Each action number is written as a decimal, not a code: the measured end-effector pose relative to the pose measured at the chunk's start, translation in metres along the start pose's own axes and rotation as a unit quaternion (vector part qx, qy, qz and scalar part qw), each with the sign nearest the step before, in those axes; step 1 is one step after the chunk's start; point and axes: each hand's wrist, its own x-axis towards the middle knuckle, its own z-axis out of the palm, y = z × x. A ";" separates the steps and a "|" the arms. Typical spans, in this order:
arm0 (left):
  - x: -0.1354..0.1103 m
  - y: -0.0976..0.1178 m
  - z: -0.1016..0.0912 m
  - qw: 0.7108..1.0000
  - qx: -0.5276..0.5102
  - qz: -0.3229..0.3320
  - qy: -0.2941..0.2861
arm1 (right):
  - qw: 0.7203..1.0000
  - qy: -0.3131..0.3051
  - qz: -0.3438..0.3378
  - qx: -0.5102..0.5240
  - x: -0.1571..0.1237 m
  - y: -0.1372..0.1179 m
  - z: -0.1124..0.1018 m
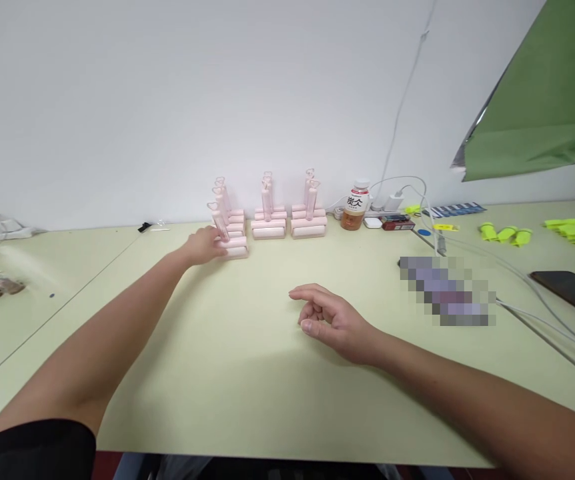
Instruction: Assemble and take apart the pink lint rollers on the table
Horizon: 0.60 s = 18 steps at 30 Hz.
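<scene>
In the head view, the front-left pink roller [237, 249] stands at the left hand [201, 245], which pinches it between thumb and fingers; nearer the wearer, the right hand [335, 323], empty, loosely curled and half spread, hovers above the table [247, 380].

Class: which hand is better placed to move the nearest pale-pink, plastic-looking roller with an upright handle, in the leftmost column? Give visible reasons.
Probably the left hand: it is at that pale-pink roller. The right hand is apart from it, over the pale-green tabletop, holding nothing visible.
</scene>
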 end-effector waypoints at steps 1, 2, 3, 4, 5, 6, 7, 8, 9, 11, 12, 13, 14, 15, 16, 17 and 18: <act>0.005 -0.006 0.000 1.000 0.011 -0.002 0.009 | 1.000 -0.004 0.001 -0.002 0.000 0.000 0.000; 0.009 -0.010 0.001 1.000 0.020 -0.004 0.017 | 1.000 -0.007 0.003 -0.003 0.000 0.001 0.000; 0.012 -0.014 0.002 0.999 0.027 -0.006 0.024 | 1.000 -0.009 0.004 -0.003 0.000 0.001 0.001; 0.014 -0.016 0.005 0.999 0.031 -0.008 0.028 | 1.000 -0.011 0.007 -0.003 0.000 0.001 0.001; 0.015 -0.018 0.008 0.999 0.033 -0.012 0.031 | 1.000 -0.012 0.009 -0.004 0.000 0.001 0.001; 0.015 -0.020 0.011 0.999 0.033 -0.017 0.034 | 1.000 -0.014 0.011 -0.005 0.000 0.002 0.001; 0.015 -0.022 0.015 0.999 0.032 -0.023 0.036 | 1.000 -0.015 0.012 -0.006 0.000 0.002 0.002; 0.014 -0.023 0.018 0.998 0.029 -0.028 0.040 | 1.000 -0.017 0.012 -0.007 0.001 0.002 0.002; 0.013 -0.024 0.021 0.998 0.026 -0.031 0.044 | 1.000 -0.019 0.012 -0.007 0.001 0.002 0.002; 0.012 -0.026 0.026 0.998 0.021 -0.037 0.053 | 1.000 -0.023 0.010 -0.010 0.001 0.002 0.003; 0.012 -0.028 0.027 0.997 0.018 -0.040 0.055 | 1.000 -0.024 0.011 -0.012 0.001 0.002 0.003; 0.012 -0.029 0.028 0.997 0.016 -0.043 0.056 | 1.000 -0.026 0.011 -0.014 0.001 0.002 0.003; 0.012 -0.030 0.028 0.997 0.013 -0.046 0.056 | 0.999 -0.027 0.012 -0.016 0.001 0.002 0.003; 0.013 -0.031 0.028 0.997 0.010 -0.048 0.054 | 0.999 -0.027 0.014 -0.017 0.001 0.001 0.003; 0.013 -0.032 0.027 0.997 0.009 -0.049 0.051 | 0.999 -0.028 0.015 -0.017 0.001 0.001 0.003; 0.014 -0.034 0.026 0.998 0.008 -0.049 0.047 | 0.999 -0.028 0.016 -0.017 0.001 0.001 0.003; 0.014 -0.034 0.025 0.998 0.008 -0.049 0.043 | 0.999 -0.029 0.017 -0.015 0.001 0.001 0.003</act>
